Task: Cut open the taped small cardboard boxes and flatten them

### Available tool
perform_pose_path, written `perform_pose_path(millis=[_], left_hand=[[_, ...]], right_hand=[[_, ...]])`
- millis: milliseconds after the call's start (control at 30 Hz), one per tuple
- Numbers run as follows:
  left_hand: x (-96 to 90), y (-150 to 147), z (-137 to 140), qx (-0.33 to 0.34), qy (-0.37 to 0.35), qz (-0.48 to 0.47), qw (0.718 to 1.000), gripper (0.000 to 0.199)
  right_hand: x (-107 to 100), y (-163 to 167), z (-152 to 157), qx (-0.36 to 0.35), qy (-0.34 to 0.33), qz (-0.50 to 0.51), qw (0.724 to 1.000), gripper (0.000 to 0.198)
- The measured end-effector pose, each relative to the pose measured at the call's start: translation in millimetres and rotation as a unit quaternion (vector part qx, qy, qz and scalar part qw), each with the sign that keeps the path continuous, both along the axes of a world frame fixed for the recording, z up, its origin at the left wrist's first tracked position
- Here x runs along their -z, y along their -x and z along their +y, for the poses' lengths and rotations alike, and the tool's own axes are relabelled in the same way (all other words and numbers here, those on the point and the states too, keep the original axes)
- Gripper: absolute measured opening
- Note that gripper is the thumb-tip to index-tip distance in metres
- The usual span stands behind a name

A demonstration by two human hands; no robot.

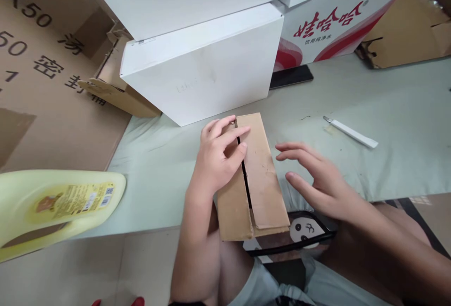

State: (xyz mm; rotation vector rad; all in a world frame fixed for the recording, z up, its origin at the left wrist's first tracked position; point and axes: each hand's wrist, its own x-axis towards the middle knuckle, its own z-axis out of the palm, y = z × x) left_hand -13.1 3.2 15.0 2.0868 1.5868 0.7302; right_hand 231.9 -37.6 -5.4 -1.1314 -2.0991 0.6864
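A small brown cardboard box [262,174] rests partly over the front edge of the cloth-covered surface. Its two top flaps are folded down, with a dark narrow gap between them. My left hand [223,151] lies on the box top, fingers apart, its fingertips and thumb touching the flaps near the gap. To the right of the box, my right hand [313,174] hovers with fingers spread and nothing in it. A white utility knife [352,132] lies on the cloth beyond the right hand.
White boxes [211,71] and a red-and-white printed carton [324,28] stand at the back. A black flat object [291,77] lies before them. A yellow bottle [70,202] is at left, near a large carton [52,85]. An open cardboard piece [408,33] sits at far right.
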Motion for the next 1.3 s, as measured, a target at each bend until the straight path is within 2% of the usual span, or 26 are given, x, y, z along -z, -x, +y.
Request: perform_pose_path(millis=[133, 233, 333, 500, 633, 733, 800, 867, 967, 1033, 1100, 1200, 1300], left_hand=[[3.2, 6, 1, -0.016, 0.001, -0.030, 0.999, 0.035], [4.7, 10, 1, -0.028, -0.002, -0.052, 0.998, 0.034], [5.7, 12, 1, -0.036, -0.007, -0.070, 0.997, 0.033], [5.9, 11, 1, -0.040, -0.005, -0.083, 0.996, 0.034], [6.1, 10, 1, -0.041, -0.006, -0.080, 0.996, 0.033], [6.4, 9, 0, -0.040, -0.008, -0.079, 0.996, 0.033], [6.5, 8, 0, -0.036, -0.012, -0.080, 0.996, 0.032], [6.5, 7, 0, -0.031, -0.014, -0.080, 0.996, 0.032], [6.2, 5, 0, -0.021, -0.012, -0.070, 0.997, 0.032], [5.9, 3, 0, -0.014, -0.013, -0.063, 0.998, 0.032], [5.4, 2, 0, -0.009, -0.012, -0.061, 0.998, 0.032], [4.0, 1, 0, -0.005, -0.006, -0.045, 0.999, 0.032], [2.2, 2, -1, -0.001, 0.003, -0.022, 1.000, 0.034]], right_hand=[[10, -1, 4, 0.018, 0.092, -0.039, 0.995, 0.028], [13, 2, 4, -0.027, 0.181, -0.036, 0.982, 0.033], [10, 5, 3, -0.078, 0.216, -0.017, 0.973, 0.039], [4, 2, 3, -0.088, 0.190, -0.012, 0.978, 0.035], [4, -2, 5, -0.035, 0.166, -0.023, 0.985, 0.030], [10, -3, 9, 0.053, 0.152, -0.089, 0.983, 0.037], [15, -3, 10, 0.096, 0.151, -0.161, 0.971, 0.044], [20, -2, 11, 0.097, 0.159, -0.225, 0.956, 0.049], [22, -1, 11, 0.061, 0.181, -0.269, 0.944, 0.049], [18, 0, 11, 0.058, 0.190, -0.264, 0.944, 0.044], [13, -2, 12, 0.087, 0.185, -0.239, 0.949, 0.039], [8, -6, 16, 0.151, 0.150, -0.203, 0.956, 0.035], [18, -10, 20, 0.161, 0.095, -0.203, 0.961, 0.039]])
